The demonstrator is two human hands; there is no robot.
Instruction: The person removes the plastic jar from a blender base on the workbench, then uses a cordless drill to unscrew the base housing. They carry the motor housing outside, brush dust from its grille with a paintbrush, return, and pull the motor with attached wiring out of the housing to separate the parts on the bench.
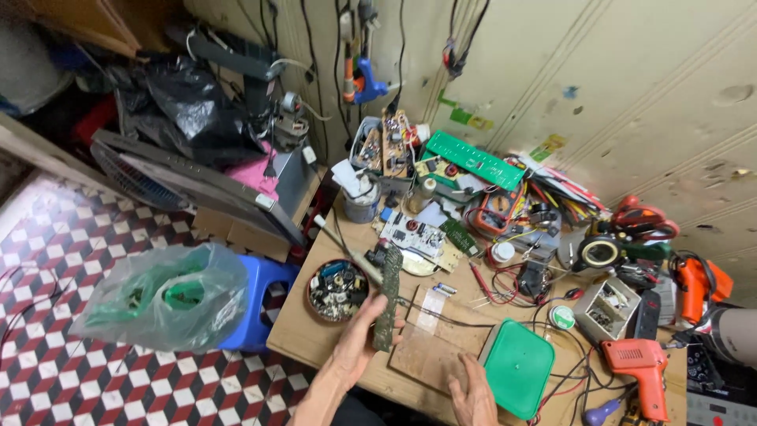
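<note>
My left hand (356,347) holds a long narrow green circuit board (389,298) upright on its edge, above the near left part of the wooden workbench (307,335). My right hand (473,394) rests flat on a bare wooden board (430,347) lying on the bench, its fingers next to a green plastic lid (516,367). A round brown bowl of small electronic parts (337,290) sits just left of the held board.
The bench back holds circuit boards (418,233), a multimeter (497,209), wires, a solder reel (599,252) and an orange soldering gun (643,367). A blue stool (264,304) with a clear plastic bag (169,300) stands on the tiled floor at left. A fan grille (173,189) leans behind.
</note>
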